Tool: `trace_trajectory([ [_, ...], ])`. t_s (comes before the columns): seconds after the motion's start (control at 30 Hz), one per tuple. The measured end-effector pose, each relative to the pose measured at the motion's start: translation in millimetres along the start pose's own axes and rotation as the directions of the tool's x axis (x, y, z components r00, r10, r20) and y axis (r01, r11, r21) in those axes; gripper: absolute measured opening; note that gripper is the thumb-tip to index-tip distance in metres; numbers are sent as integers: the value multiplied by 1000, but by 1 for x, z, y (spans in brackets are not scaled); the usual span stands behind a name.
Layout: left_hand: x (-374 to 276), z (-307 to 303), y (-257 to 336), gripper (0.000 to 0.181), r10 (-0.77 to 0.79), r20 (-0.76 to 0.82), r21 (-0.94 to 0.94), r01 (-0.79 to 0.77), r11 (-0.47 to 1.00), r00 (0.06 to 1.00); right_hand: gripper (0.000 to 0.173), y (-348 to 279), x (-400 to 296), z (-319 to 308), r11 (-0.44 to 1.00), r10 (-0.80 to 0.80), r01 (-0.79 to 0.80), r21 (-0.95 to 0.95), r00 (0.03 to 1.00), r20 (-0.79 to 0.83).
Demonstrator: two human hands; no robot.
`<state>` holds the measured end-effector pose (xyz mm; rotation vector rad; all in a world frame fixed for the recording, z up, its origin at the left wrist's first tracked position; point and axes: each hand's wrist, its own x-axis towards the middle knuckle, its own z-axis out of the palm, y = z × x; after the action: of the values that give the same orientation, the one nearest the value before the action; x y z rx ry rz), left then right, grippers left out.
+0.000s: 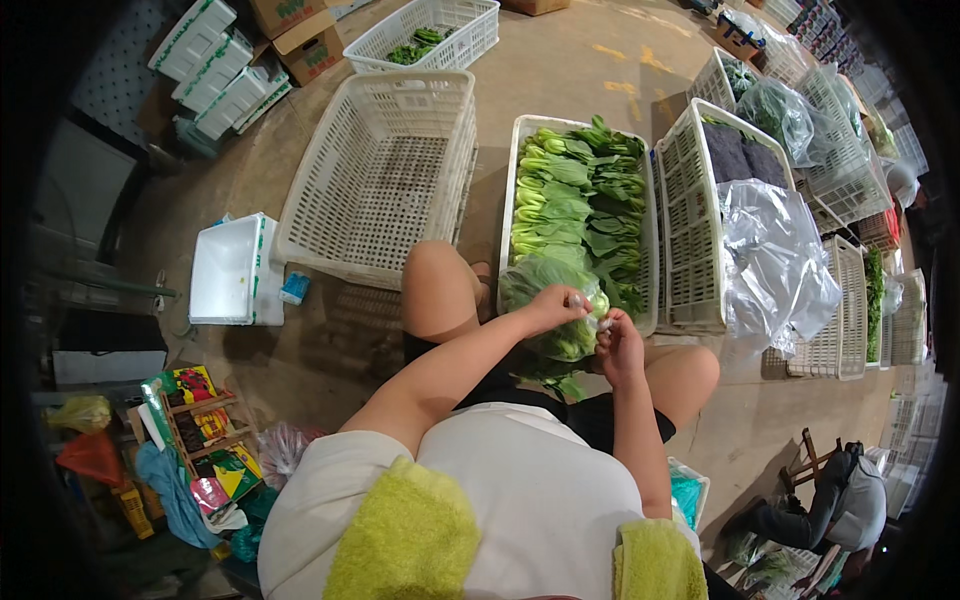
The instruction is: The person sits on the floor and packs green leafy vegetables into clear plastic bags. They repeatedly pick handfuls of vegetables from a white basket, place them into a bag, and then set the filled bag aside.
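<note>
A clear plastic bag [541,289] of leafy greens rests over the near end of a white crate [507,187], between my knees. My left hand [561,306] pinches a twisted bit of the bag's film. Just to its right, my right hand [619,346] pinches another gathered bit of film, fingertips close to the left ones. Whether the two ends are knotted is too small to tell. Bok choy [559,191] fills the crate in two neat rows, pale stems towards the left and dark leaves towards the right. Loose leaves [566,386] hang below the bag.
An empty white crate [390,180] tops a stack on my left, beside a foam box [225,274]. Another crate [420,34] holds some greens. At right, a tall crate [690,232] carries dark bundles and plastic film [776,262]. A bent-over person [825,502] is at lower right.
</note>
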<state>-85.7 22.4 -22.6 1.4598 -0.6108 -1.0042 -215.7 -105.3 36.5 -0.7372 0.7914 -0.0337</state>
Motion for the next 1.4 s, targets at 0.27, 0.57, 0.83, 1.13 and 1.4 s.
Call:
trace_trajectory([
  [0.27, -27, 12, 18, 22, 198, 242, 583, -305, 753, 950, 22, -19, 16, 10, -188, -639, 579, -793, 541, 547],
  [0.57, -20, -6, 14, 22, 500, 90, 666, -425, 613, 861, 18, 17, 49, -3, 543, 20, 156, -825, 980, 199],
  [0.83, -19, -9, 22, 21, 333, 211, 729, -375, 572, 919, 20, 9, 53, -2, 266, -277, 283, -922, 938, 208],
  [1.13, -5, -9, 12, 23, 359, 132, 831, -301, 467, 924, 14, 14, 41, 15, 99, -529, 423, -901, 789, 313],
  [1.4, 45, -39, 43, 17, 66, 302, 944, -308, 121, 951, 29, -12, 31, 11, 443, -503, 482, -756, 831, 235],
])
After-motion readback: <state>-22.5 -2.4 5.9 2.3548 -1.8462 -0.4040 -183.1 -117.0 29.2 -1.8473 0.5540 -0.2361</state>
